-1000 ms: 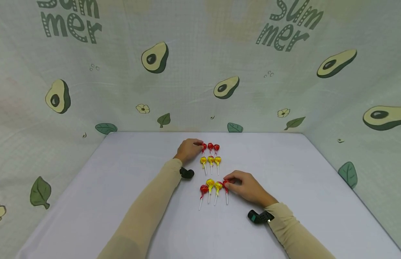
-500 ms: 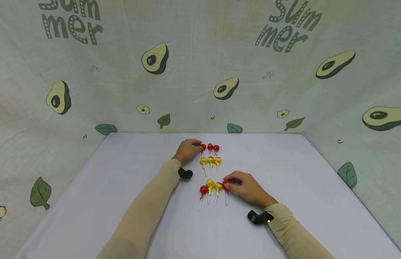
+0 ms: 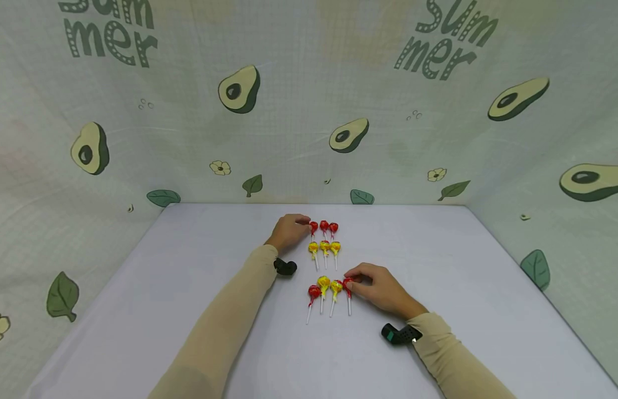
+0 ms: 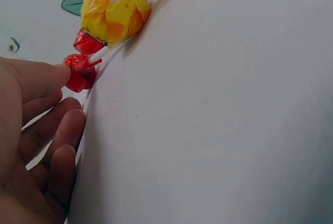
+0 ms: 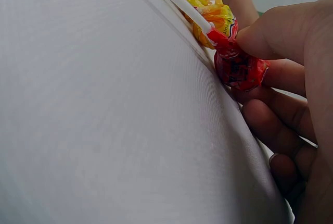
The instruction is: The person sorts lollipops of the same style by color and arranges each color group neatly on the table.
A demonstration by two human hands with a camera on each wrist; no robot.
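My left hand (image 3: 288,231) is at the back row, thumb and forefinger pinching the head of the leftmost red lollipop (image 4: 79,73). Two more red lollipops (image 3: 324,225) lie to its right. Three yellow lollipops (image 3: 325,247) form a row just in front of them. Nearer to me, my right hand (image 3: 381,287) pinches the head of a red lollipop (image 5: 240,70) at the right end of the front row, its white stick pointing toward me. Beside that one lie two yellow lollipops (image 3: 324,284) and, at the left end, another red lollipop (image 3: 314,292).
A white cloth covers the table (image 3: 189,277). Behind it hangs a pale curtain (image 3: 289,111) printed with avocados and leaves. Black wrist cameras (image 3: 400,334) sit on both wrists, below the beige sleeves (image 3: 224,321).
The left hand and the red lollipop it pinches have shifted very slightly left. The right hand and the other lollipops stay in place.
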